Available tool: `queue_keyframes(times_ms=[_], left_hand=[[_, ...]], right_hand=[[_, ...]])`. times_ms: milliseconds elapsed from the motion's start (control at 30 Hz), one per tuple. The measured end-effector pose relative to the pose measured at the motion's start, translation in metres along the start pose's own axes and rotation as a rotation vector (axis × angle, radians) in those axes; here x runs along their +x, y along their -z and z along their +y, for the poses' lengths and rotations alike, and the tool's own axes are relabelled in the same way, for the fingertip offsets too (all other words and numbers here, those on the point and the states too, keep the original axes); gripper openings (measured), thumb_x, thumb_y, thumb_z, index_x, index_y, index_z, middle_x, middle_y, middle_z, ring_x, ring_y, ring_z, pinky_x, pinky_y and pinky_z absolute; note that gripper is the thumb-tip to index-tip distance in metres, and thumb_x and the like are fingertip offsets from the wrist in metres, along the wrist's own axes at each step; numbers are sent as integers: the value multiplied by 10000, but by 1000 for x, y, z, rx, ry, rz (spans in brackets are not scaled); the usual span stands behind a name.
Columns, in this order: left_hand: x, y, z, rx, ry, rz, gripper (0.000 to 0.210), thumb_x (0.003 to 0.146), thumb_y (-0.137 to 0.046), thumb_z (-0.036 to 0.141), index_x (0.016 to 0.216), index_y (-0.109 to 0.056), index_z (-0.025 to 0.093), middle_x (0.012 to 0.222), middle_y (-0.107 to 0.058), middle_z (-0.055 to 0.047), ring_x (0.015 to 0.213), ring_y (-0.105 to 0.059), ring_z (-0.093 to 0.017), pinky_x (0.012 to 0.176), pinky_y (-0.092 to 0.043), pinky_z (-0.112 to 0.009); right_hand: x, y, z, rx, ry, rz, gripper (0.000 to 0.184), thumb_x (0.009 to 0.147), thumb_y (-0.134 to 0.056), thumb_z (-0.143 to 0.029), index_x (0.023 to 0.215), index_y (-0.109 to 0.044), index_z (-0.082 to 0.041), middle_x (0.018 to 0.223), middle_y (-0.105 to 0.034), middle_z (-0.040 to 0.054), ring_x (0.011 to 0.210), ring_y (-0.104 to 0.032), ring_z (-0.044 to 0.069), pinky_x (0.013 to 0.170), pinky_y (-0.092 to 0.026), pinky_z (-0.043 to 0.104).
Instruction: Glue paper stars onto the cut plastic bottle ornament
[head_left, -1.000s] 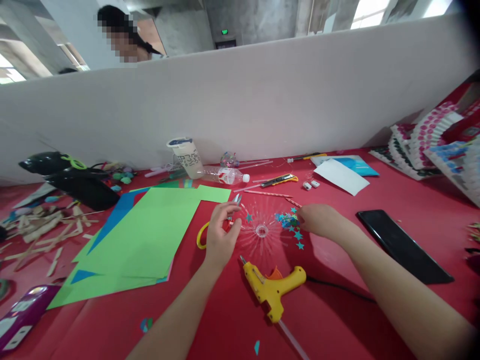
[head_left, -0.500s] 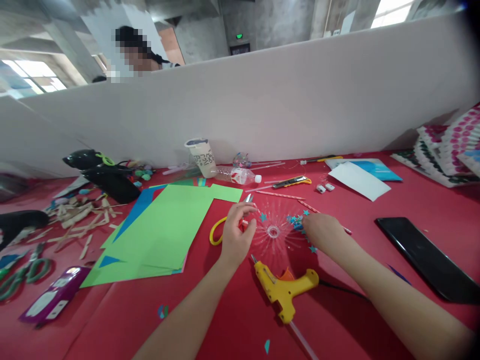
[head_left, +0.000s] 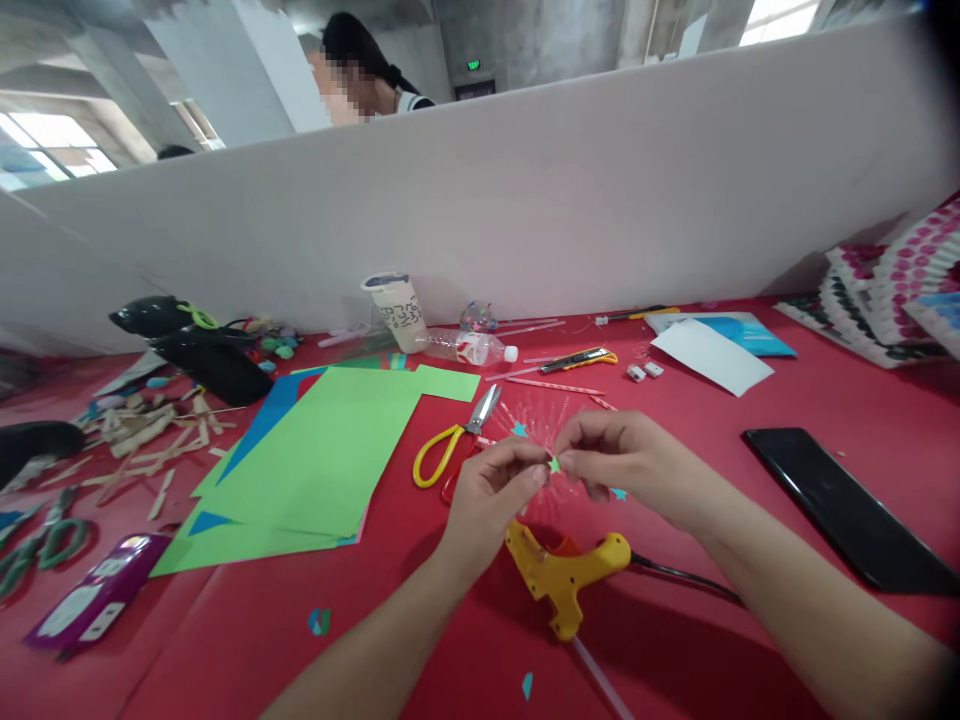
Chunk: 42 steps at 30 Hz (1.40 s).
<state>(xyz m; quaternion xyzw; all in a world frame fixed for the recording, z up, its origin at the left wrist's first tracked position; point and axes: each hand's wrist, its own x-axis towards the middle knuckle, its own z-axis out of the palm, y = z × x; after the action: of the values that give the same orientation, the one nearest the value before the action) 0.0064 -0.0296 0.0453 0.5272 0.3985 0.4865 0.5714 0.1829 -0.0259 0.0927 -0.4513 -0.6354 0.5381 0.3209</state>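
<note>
So my left hand [head_left: 491,500] and right hand [head_left: 630,465] meet, pinching a green star [head_left: 554,465]. Far side, a cup [head_left: 397,315] stands by a sideways bottle [head_left: 471,348], can't tell what's inside.

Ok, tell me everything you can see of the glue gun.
The glue gun has a yellow, plastic-looking body and an orange trigger. It lies on its side on the red table, handle pointing right in the picture. A translucent glue stick sticks out of the back, and a black cord leaves the handle end. The left hand hides the nozzle; whether they touch is unclear. No glue shows, and I can't tell if it's hot.
</note>
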Motion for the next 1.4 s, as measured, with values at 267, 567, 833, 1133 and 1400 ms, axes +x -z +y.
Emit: queue_keyframes(times_ms=[267,567,833,1133,1400], left_hand=[[2,0,-1,-153,114,3,160,712,-700,306,743,-665,153,550,-536,42,402,-337,-19,377,-243,-150],[6,3,-3,-178,93,38,172,704,-713,290,780,-654,146,541,-509,52,397,-337,-16,363,-236,-142],[8,10,9,77,49,76,155,729,-687,292,720,-620,152,522,-493,63,420,-375,-31,388,-257,-155],[-14,32,-12,162,42,172,130,743,-662,280,739,-617,158,571,-534,52,432,-375,-33,400,-258,-164],[-13,37,-23,219,-51,196,86,723,-671,246,742,-645,166,570,-536,53,449,-378,-41,441,-312,-174]], right_hand=[[2,-15,15,-641,494,306,105,839,-490,-163,789,-581,-176,735,-600,11,617,-519,107,561,-392,234],[3,-15,21,-921,741,285,160,914,-452,-187,972,-598,-162,901,-656,59,750,-594,139,630,-424,248],[-17,-7,15,-1107,302,17,85,839,-521,-188,830,-606,-185,769,-632,26,589,-559,134,504,-338,248],[-58,-56,70,-1470,307,-58,316,743,-569,-91,1035,-630,-195,1087,-622,96,870,-587,258,644,-450,365],[-50,-66,79,-1321,216,-121,307,763,-474,-27,1006,-593,-173,971,-599,76,814,-572,227,651,-422,345]])
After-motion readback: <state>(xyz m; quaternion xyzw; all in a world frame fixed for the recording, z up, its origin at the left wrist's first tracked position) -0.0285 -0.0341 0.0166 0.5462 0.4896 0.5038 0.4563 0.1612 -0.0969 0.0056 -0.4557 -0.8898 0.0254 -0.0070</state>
